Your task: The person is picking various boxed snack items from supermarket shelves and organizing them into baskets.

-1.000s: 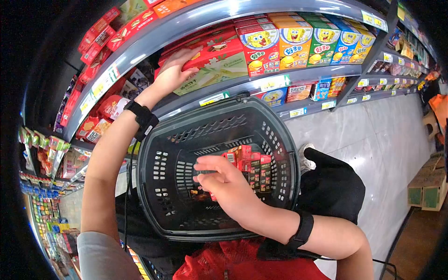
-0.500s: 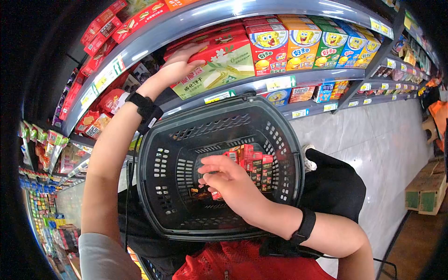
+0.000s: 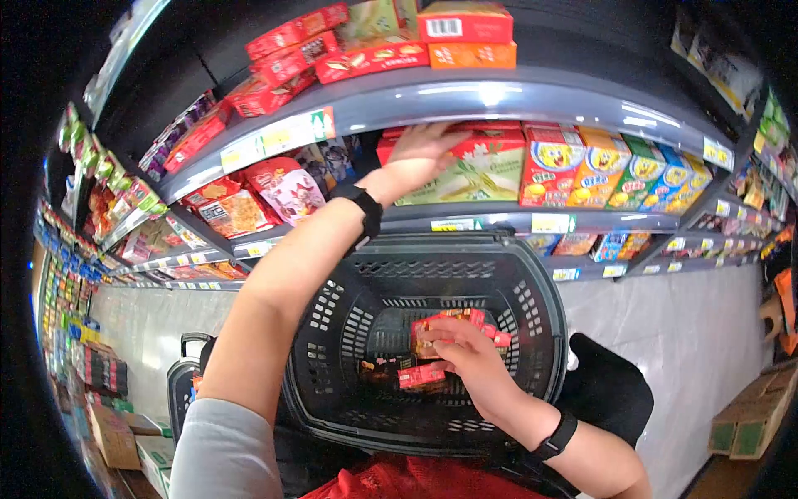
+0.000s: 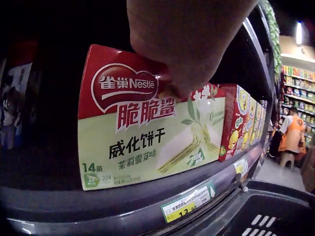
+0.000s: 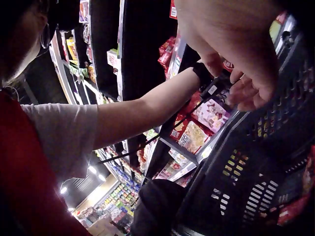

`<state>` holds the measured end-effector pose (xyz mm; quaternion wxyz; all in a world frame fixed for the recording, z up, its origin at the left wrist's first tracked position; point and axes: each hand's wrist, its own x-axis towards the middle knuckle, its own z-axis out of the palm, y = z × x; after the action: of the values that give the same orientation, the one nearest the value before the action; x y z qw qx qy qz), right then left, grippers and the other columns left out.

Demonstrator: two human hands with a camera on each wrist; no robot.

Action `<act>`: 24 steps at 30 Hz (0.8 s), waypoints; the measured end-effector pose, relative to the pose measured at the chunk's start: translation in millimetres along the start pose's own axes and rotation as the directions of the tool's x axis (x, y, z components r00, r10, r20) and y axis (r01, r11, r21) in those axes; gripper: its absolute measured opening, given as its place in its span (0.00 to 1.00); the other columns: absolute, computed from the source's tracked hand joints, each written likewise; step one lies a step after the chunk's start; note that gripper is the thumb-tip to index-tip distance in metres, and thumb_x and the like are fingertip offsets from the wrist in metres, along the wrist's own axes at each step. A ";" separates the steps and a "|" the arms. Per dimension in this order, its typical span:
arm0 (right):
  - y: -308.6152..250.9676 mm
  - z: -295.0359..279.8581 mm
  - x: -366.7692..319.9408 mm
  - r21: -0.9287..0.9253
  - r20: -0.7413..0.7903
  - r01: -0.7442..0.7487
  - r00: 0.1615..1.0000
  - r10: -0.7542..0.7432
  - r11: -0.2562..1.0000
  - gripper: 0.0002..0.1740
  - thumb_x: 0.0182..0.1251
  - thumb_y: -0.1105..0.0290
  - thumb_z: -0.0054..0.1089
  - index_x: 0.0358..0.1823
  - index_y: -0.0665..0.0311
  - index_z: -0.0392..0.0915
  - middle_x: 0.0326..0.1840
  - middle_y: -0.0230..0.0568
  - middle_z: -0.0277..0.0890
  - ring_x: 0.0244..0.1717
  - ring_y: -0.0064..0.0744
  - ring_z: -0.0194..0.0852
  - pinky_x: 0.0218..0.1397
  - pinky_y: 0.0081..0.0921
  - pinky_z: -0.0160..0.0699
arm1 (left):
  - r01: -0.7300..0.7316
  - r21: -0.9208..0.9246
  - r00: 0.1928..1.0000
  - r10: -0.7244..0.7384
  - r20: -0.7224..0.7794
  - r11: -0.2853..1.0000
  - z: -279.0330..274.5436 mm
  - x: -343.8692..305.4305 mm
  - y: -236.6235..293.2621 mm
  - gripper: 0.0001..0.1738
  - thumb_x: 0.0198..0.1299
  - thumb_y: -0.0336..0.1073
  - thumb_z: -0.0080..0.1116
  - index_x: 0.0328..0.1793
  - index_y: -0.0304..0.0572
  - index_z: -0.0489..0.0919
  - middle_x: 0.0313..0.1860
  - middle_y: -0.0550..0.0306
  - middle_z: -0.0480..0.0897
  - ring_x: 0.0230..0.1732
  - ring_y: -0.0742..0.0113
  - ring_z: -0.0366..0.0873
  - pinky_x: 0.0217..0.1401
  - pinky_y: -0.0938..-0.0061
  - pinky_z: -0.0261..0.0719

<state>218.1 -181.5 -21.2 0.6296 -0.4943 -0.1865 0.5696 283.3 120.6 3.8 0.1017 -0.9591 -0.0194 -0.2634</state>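
My left hand point(image 3: 420, 158) reaches to the shelf and holds a red and green wafer biscuit box point(image 3: 486, 179) by its top edge. In the left wrist view the thumb lies against the upper front of that wafer biscuit box point(image 4: 133, 147), which stands upright on the shelf with its front facing out. My right hand point(image 3: 478, 366) hovers over the black shopping basket point(image 3: 562, 333), fingers loosely bent with nothing in them. Several small red packs point(image 3: 420, 377) lie at the bottom of the basket, partly hidden by that hand.
A row of cartoon snack boxes point(image 3: 598, 175) stands right of the wafer box. Left of it are red snack bags point(image 3: 283, 190). An upper shelf edge point(image 3: 465, 100) runs just above the left hand. Cardboard boxes point(image 3: 752, 407) sit on the floor at right.
The head view has swung left and up, so shelf and basket now sit further right and lower. The left hand stays at the wafer box; the right hand stays over the basket.
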 end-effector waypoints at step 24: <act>81.0 -78.3 92.3 -0.984 0.038 0.069 0.982 -0.186 0.164 0.21 0.55 0.69 0.55 0.50 0.68 0.67 0.48 0.55 0.66 0.50 0.52 0.68 0.53 0.39 0.68 | 0.218 -0.150 0.976 -0.216 0.031 0.964 -130.8 -223.6 9.5 0.14 0.47 0.28 0.57 0.44 0.38 0.75 0.47 0.50 0.76 0.53 0.51 0.70 0.59 0.63 0.67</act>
<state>263.3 -141.5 -153.7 0.2186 -0.7906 -0.5198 0.2388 26.2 88.1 -1.9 -0.0015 -0.9581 -0.1047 -0.2666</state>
